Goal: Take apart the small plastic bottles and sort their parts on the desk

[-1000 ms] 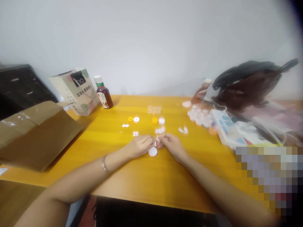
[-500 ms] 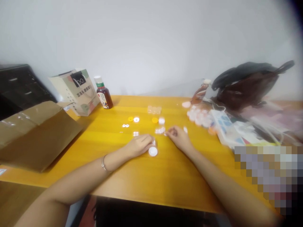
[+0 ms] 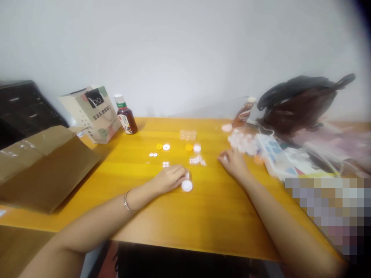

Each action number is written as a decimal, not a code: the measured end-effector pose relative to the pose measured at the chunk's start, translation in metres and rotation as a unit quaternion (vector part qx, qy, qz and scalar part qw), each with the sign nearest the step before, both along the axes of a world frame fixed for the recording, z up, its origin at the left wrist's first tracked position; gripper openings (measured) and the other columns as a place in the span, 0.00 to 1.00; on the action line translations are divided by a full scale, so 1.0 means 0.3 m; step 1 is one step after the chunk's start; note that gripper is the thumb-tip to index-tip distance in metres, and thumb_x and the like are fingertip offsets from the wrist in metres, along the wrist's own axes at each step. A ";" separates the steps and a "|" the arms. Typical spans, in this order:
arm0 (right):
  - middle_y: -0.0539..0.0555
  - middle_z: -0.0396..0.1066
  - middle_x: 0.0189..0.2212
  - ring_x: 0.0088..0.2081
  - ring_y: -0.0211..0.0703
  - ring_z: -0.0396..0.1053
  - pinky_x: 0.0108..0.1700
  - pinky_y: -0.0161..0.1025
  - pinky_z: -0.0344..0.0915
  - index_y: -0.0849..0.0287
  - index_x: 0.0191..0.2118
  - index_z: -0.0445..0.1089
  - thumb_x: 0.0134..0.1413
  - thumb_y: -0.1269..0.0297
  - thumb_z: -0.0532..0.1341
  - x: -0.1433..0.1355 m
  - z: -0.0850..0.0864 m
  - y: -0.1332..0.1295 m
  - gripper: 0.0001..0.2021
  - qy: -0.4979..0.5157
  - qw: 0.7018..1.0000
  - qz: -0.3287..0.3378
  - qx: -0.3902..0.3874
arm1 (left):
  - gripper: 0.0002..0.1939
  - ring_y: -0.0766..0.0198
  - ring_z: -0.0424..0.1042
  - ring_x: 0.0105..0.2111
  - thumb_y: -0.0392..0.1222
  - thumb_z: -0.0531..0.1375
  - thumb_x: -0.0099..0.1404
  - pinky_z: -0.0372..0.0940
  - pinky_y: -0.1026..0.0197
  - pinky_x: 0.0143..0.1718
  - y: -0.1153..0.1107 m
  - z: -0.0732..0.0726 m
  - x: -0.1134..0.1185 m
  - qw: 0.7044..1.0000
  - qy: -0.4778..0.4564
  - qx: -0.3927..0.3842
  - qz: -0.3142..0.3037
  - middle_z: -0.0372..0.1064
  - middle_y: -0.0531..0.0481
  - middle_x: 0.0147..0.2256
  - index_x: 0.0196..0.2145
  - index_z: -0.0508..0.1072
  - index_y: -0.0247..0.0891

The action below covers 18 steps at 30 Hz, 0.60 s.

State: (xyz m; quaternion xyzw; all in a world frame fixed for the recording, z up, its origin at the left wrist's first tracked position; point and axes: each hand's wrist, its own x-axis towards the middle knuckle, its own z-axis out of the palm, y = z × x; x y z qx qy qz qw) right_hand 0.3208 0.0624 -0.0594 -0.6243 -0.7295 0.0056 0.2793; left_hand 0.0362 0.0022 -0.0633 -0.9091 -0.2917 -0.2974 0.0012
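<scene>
My left hand [image 3: 173,178] rests on the table with its fingers closed around a small whitish piece [image 3: 187,175], largely hidden by the fingertips. Touching or just beside that piece is a round white cap-like disc [image 3: 187,186]. My right hand [image 3: 235,163] is farther right, fingers pinched at a small white piece [image 3: 225,157] too blurred to name. Between the hands, a cluster of small clear-white pieces [image 3: 196,160] lies on the table. Beyond it sit a yellow disc [image 3: 189,147] and a white disc [image 3: 197,148].
Several clear little cups [image 3: 188,134] stand farther back. Another yellow disc [image 3: 159,146] and white ring [image 3: 166,147] lie left. A cardboard box [image 3: 43,170], paper bag [image 3: 98,116] and dark bottle [image 3: 126,117] occupy the left. A second bottle [image 3: 244,114] and dark bag [image 3: 298,102] stand right.
My right hand has moved right, away from the clear-white cluster, to the small white piece that lay on the table there. My left hand has stayed in place.
</scene>
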 end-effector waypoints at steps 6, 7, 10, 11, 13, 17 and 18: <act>0.54 0.65 0.26 0.31 0.43 0.64 0.34 0.38 0.59 0.60 0.24 0.64 0.44 0.67 0.56 0.018 0.018 -0.007 0.03 0.002 0.998 0.000 -0.065 | 0.08 0.67 0.67 0.31 0.43 0.49 0.65 0.62 0.66 0.33 0.002 0.000 -0.001 1.000 -0.005 -0.017 0.005 0.66 0.48 0.32 0.36 0.65 0.37; 0.53 0.65 0.25 0.30 0.43 0.64 0.33 0.37 0.58 0.59 0.23 0.64 0.44 0.67 0.57 0.019 0.024 -0.009 0.04 0.007 0.998 -0.002 -0.070 | 0.09 0.67 0.67 0.31 0.43 0.49 0.65 0.62 0.65 0.34 0.002 0.001 -0.001 1.000 -0.006 -0.017 0.007 0.67 0.48 0.32 0.36 0.65 0.37; 0.52 0.63 0.22 0.27 0.41 0.62 0.29 0.36 0.57 0.59 0.22 0.63 0.44 0.65 0.56 0.017 0.046 -0.020 0.06 0.047 0.998 -0.005 -0.046 | 0.10 0.65 0.67 0.32 0.44 0.50 0.65 0.62 0.64 0.35 0.002 0.007 0.000 1.000 -0.002 -0.010 0.018 0.67 0.48 0.33 0.38 0.66 0.37; 0.52 0.63 0.21 0.26 0.41 0.62 0.29 0.36 0.56 0.59 0.22 0.63 0.45 0.64 0.56 0.012 0.055 -0.026 0.07 0.068 0.997 -0.007 -0.023 | 0.10 0.65 0.67 0.33 0.44 0.50 0.65 0.62 0.63 0.35 0.001 0.010 0.001 1.000 -0.002 -0.008 0.023 0.68 0.47 0.33 0.38 0.66 0.37; 0.51 0.62 0.21 0.26 0.40 0.61 0.29 0.36 0.57 0.59 0.22 0.63 0.48 0.61 0.55 -0.007 0.074 -0.040 0.09 0.114 0.993 -0.011 0.030 | 0.11 0.64 0.68 0.35 0.43 0.50 0.65 0.63 0.62 0.37 0.000 0.015 0.002 1.000 -0.009 -0.011 0.027 0.68 0.46 0.35 0.41 0.67 0.37; 0.50 0.62 0.20 0.25 0.39 0.60 0.29 0.36 0.58 0.59 0.23 0.63 0.51 0.59 0.54 -0.092 0.097 -0.092 0.11 0.189 0.979 0.026 0.073 | 0.15 0.64 0.67 0.38 0.40 0.48 0.66 0.63 0.62 0.40 0.000 0.024 0.007 0.997 -0.056 -0.051 0.019 0.67 0.45 0.38 0.48 0.65 0.37; 0.50 0.62 0.21 0.25 0.38 0.60 0.29 0.35 0.58 0.59 0.24 0.63 0.51 0.59 0.54 -0.122 0.098 -0.111 0.11 0.201 0.976 0.047 0.067 | 0.16 0.64 0.67 0.38 0.39 0.48 0.66 0.63 0.61 0.41 0.001 0.025 0.009 0.995 -0.067 -0.066 0.015 0.66 0.45 0.38 0.50 0.64 0.38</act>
